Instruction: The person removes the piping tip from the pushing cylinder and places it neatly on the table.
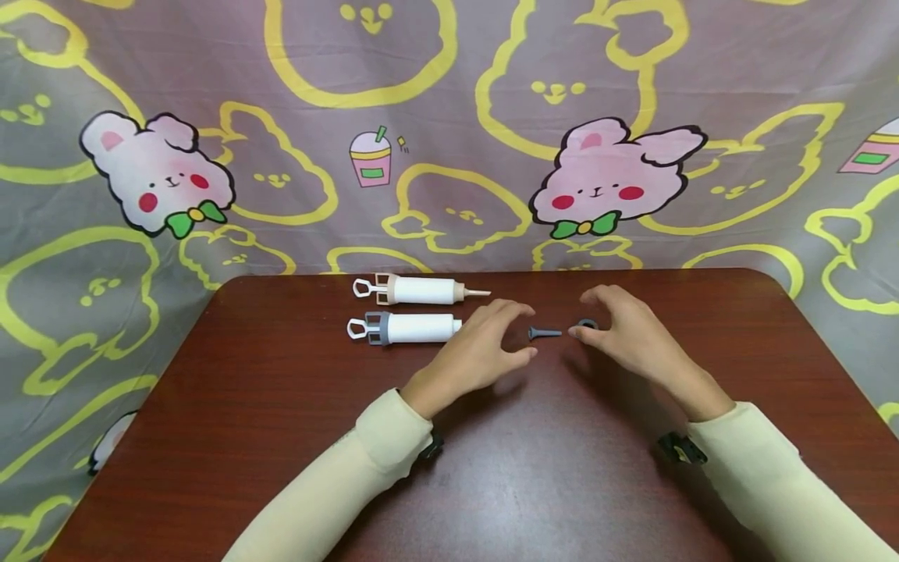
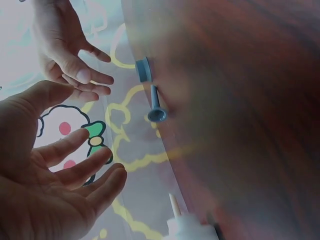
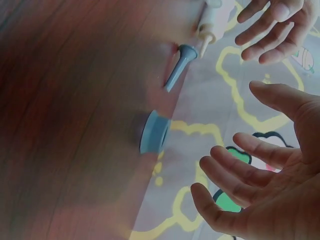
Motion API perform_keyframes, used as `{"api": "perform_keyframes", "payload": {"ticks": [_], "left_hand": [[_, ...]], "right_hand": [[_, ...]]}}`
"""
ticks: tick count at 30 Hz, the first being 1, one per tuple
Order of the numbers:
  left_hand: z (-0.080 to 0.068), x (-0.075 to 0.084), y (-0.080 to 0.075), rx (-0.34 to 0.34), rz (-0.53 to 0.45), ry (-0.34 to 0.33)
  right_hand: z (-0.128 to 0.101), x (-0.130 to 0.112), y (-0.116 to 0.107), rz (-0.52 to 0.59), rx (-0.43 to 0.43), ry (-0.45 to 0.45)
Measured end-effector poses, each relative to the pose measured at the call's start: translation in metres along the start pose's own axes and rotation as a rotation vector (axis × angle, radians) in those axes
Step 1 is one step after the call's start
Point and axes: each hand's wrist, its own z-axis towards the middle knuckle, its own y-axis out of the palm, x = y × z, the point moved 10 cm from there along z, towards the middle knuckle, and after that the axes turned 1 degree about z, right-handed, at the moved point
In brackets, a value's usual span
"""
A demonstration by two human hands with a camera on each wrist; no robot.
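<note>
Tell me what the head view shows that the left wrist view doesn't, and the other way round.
Only the head view: the loop handles of the two syringes, and both pale sleeves. Only the left wrist view: the palm of the left hand. Both views: that hand, the right hand, the grey funnel, the grey ring, the cream tip, the table and the patterned cloth.

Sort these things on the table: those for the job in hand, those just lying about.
Probably for the job:
- grey nozzle
- grey ring, by right hand
- grey-trimmed syringe, by left hand

Probably just lying about:
- beige-trimmed syringe, tip attached
</note>
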Motion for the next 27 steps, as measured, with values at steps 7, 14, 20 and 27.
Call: {"api": "perform_keyframes", "payload": {"ticks": [7,14,20,27], "left_hand": [[-0.015,-0.010,-0.012,0.047,0.019,0.047],[-0.032,-0.021,-0.030,0.123,0.020,0.079],[-0.042,-0.031,-0.042,0.157,0.046,0.061],[-0.051,-0.041,-0.049,0.172,0.059,0.061]], "right_hand": [[-0.004,-0.015,-0.001,-0.014,0.045,-0.038],[-0.007,-0.029,-0.001,-0.008,0.079,-0.099],[-0.007,-0.037,0.001,0.009,0.091,-0.119],[-0.005,-0.046,0.004,0.020,0.098,-0.136]]}}
